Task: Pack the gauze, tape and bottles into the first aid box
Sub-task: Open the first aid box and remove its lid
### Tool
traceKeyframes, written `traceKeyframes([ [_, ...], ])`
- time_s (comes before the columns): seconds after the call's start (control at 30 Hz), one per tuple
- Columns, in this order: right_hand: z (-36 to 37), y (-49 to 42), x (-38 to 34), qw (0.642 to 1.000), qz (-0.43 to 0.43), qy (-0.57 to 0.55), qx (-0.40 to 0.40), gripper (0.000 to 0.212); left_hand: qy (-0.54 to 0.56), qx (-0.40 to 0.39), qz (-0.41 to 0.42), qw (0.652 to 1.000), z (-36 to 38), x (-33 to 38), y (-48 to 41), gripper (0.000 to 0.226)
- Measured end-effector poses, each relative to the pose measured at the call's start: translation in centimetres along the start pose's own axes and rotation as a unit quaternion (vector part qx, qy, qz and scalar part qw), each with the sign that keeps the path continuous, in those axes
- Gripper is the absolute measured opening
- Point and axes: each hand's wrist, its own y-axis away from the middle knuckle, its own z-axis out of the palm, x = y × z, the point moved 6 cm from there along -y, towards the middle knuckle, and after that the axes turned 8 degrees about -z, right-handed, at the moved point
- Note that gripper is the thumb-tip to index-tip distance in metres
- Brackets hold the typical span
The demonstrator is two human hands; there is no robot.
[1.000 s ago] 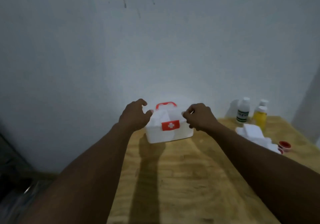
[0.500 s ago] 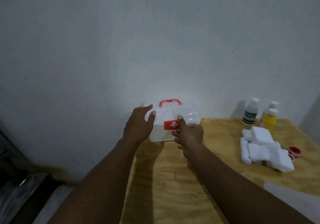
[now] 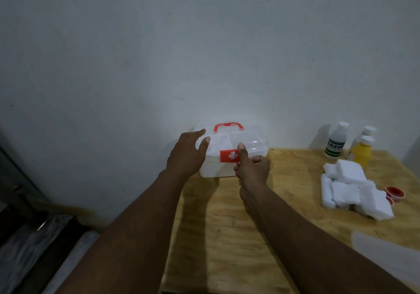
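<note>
Where both hands clutched the two ends of the first aid box (image 3: 236, 143) a second ago, only the left hand (image 3: 187, 155) is at an end now. It lies over the left end of the lid with fingers straight and spread, thumb on top. This is a steadying press, not a clutch.

The right hand (image 3: 252, 167) has come round to the front. Its fingers are curled into the palm with nothing seen in them. The thumb points up and presses the lid's front edge just beside the red clasp (image 3: 228, 156). It was there half a second ago too, and has shifted little since.

The box sits at the back left of the table (image 3: 227, 237), close to the wall, a little further from it than a second ago. The lid is down and the red handle (image 3: 228, 126) stands up.

The supplies are untouched and well apart from the box, on the right:
- the white bottle (image 3: 336, 141) and yellow bottle (image 3: 363, 151) stand upright by the wall, with a second white cap showing behind the yellow one
- the gauze (image 3: 353, 188) is piled in front of them
- the tape (image 3: 396, 192), red rolls, lies just beside the pile on its right

Judgement: the hands have gone from placing the box to opening it. The thumb looks set to spring the clasp while the left hand holds the box down. Nothing is packed yet, so the whole load remains once the lid is up. The box looks light and could slide or tip if the clasp is stiff.
</note>
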Motion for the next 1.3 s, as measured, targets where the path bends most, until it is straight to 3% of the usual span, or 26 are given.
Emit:
traceKeyframes([
  [0.37, 0.1, 0.3, -3.8, 0.994, -0.096, 0.057, -0.018, 0.023, -0.032, -0.020, 0.019, 0.999, -0.2, 0.0, -0.1, 0.055],
  [0.5, 0.2, 0.2, -6.2, 0.977, -0.169, 0.103, -0.076, 0.013, -0.111, -0.029, 0.055, 0.992, -0.9, 0.1, -0.1, 0.071],
  [0.63, 0.6, -0.3, -9.6, 0.959, -0.222, 0.125, -0.127, 0.019, -0.162, -0.024, 0.090, 0.982, -2.1, 0.3, -0.2, 0.088],
  [0.8, 2.1, -0.8, -13.9, 0.935, -0.277, 0.126, -0.180, 0.024, -0.081, 0.091, 0.115, 0.986, -5.7, 2.5, -1.4, 0.057],
  [0.93, 3.5, -1.8, -17.0, 0.914, -0.314, 0.142, -0.215, 0.028, -0.022, 0.100, 0.103, 0.989, -7.6, 3.6, -2.7, 0.043],
  [1.13, 5.0, -3.2, -19.3, 0.848, -0.403, 0.300, -0.168, 0.034, -0.014, 0.082, 0.094, 0.992, -8.0, 4.5, -3.6, 0.037],
  [1.3, 5.5, -3.3, -18.9, 0.741, -0.518, 0.406, -0.131, 0.024, 0.015, 0.072, 0.074, 0.995, -7.4, 4.5, -3.9, 0.034],
])
